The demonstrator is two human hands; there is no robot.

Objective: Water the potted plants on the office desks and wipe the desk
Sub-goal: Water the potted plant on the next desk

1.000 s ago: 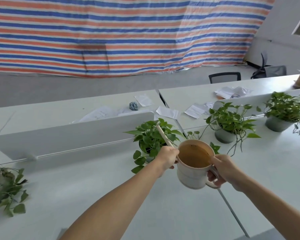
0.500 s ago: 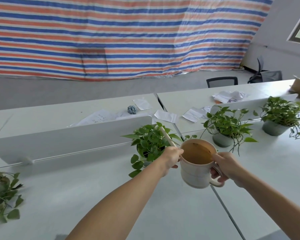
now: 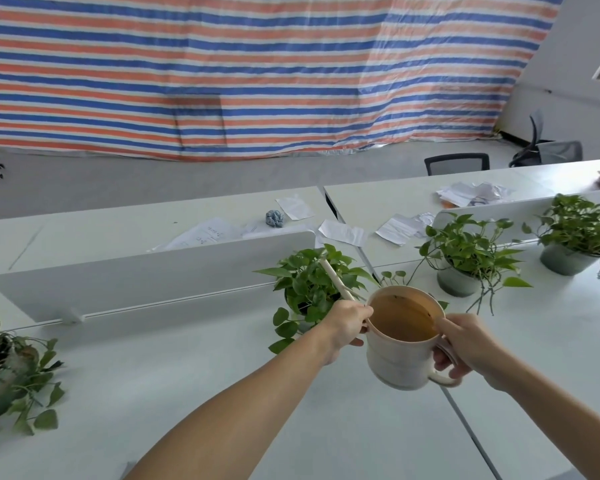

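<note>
A cream watering can (image 3: pixel 397 362) full of water hangs above the white desk (image 3: pixel 194 393). My right hand (image 3: pixel 463 344) grips its handle. My left hand (image 3: pixel 345 327) holds the base of its long thin spout (image 3: pixel 335 278), whose tip reaches into the leaves of the middle potted plant (image 3: pixel 312 282). That plant's pot is mostly hidden behind my left hand. Another potted plant (image 3: pixel 465 258) in a grey pot stands to the right, a third (image 3: pixel 575 233) farther right, and one more (image 3: pixel 11 368) at the left edge.
A low white divider panel (image 3: pixel 146 271) runs behind the plants. Loose papers (image 3: pixel 340 232) and a crumpled blue wad (image 3: pixel 274 218) lie on the far desks. Office chairs (image 3: pixel 456 163) stand beyond, before a striped tarpaulin wall.
The can and both hands have stayed over the middle plant, with the spout still in its leaves. My head has shifted slightly, so the view moved a little.
</note>
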